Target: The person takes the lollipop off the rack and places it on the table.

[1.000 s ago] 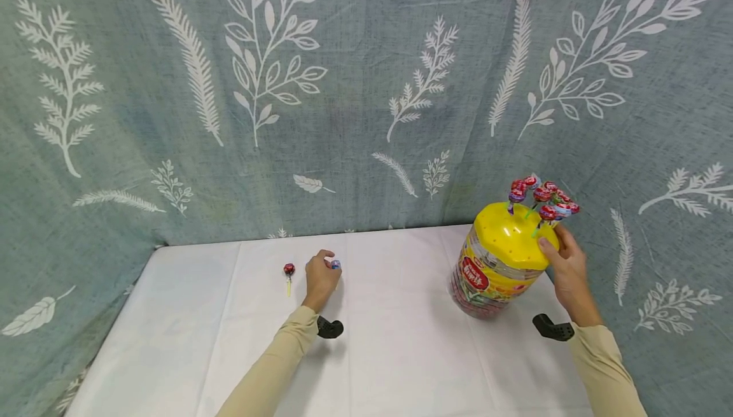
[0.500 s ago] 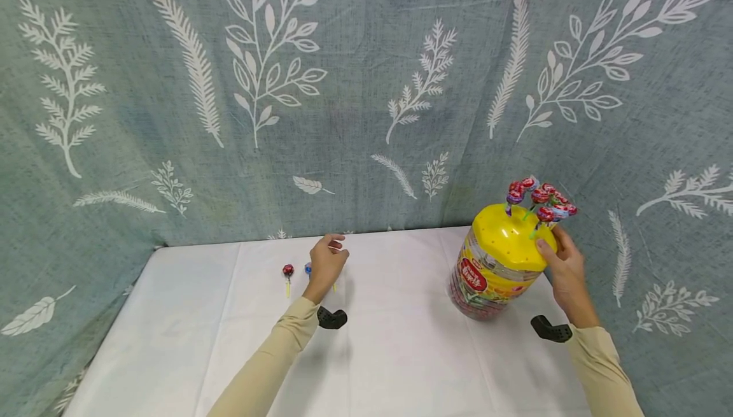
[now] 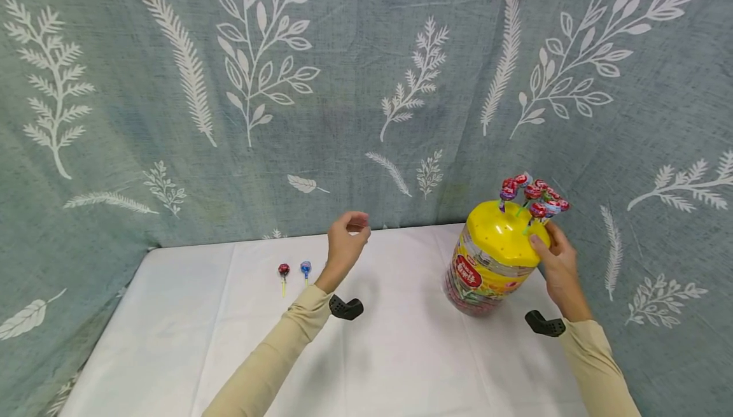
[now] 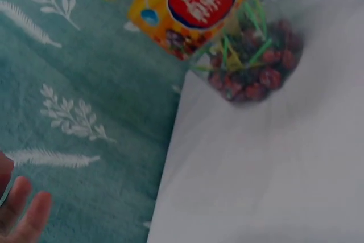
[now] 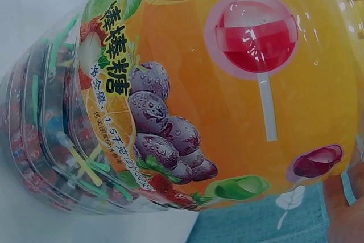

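My left hand (image 3: 345,244) hovers above the white table near its back edge. Thumb and fingers curve loosely, with nothing visible between them; some fingertips (image 4: 38,211) show in the left wrist view. A red lollipop (image 3: 284,269) and a blue lollipop (image 3: 306,267) lie to its left, yellow sticks towards me. At right stands a big clear jar (image 3: 483,277) with a yellow lid (image 3: 501,229), tilted, with sticks and red wrapped candies inside (image 4: 256,75). Several lollipops (image 3: 534,192) stand upright in the lid. My right hand (image 3: 561,270) grips the jar by the lid's right edge, thumb on top.
A white cloth covers the table (image 3: 401,340). Behind it hangs a grey-green curtain (image 3: 343,118) with white leaf prints, right at the back edge. Black wrist mounts (image 3: 346,307) are on both arms.
My left hand has risen from beside a blue lollipop at the row's right end and moved right, uncovering another blue one. The right hand keeps its grip on the jar.
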### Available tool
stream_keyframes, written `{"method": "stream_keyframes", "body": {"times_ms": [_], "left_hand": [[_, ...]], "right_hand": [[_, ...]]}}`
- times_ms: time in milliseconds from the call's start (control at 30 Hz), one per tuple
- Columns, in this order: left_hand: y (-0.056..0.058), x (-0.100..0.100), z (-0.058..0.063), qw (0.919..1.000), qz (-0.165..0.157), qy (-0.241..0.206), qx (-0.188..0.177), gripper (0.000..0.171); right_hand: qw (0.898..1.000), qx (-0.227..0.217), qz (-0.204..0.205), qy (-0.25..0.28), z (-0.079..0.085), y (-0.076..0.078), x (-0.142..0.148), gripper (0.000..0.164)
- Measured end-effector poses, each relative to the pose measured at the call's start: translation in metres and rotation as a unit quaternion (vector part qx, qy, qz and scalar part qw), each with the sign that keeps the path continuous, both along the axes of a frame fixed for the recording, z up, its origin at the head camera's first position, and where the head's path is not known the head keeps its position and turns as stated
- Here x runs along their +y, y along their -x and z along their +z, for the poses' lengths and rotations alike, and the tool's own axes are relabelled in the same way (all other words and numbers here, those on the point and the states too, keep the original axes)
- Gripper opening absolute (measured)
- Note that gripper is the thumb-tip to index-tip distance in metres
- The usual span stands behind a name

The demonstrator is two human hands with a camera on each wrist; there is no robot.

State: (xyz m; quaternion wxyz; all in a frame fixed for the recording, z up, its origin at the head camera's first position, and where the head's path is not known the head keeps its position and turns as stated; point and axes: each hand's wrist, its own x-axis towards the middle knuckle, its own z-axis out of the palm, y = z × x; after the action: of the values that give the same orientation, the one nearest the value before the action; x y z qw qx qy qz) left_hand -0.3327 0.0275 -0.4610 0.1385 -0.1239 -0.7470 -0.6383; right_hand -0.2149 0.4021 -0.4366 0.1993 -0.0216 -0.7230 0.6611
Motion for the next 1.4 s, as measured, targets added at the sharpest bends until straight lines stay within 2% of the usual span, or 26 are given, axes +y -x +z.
{"method": "stream_keyframes", "body": {"times_ms": [167,433,800,1067,1233,1400], "left_hand": [[-0.004,0.010,0.012,0.9997,-0.023,-0.009,-0.001,0.022],[-0.010,0.025,0.032,0.9983,-0.048,-0.010,0.031,0.022],[-0.019,0.052,0.056,0.9939,-0.096,-0.025,0.049,0.024],[-0.050,0.067,0.101,0.9867,-0.139,-0.032,0.077,0.023],[-0.062,0.079,0.116,0.9830,-0.162,-0.030,0.081,0.023],[-0.068,0.091,0.125,0.9788,-0.178,-0.030,0.097,0.023]], "right_hand": [[1.000,0.004,-0.002,0.005,0.000,-0.001,0.000,0.063],[1.000,0.006,0.001,0.010,0.000,0.000,0.000,0.063],[1.000,0.025,0.008,0.012,-0.001,0.002,0.001,0.061],[1.000,0.011,0.002,0.006,-0.003,0.002,0.003,0.063],[1.000,0.006,0.001,0.008,-0.004,0.002,0.004,0.064],[1.000,0.009,0.002,0.004,-0.005,0.003,0.005,0.063]]}}
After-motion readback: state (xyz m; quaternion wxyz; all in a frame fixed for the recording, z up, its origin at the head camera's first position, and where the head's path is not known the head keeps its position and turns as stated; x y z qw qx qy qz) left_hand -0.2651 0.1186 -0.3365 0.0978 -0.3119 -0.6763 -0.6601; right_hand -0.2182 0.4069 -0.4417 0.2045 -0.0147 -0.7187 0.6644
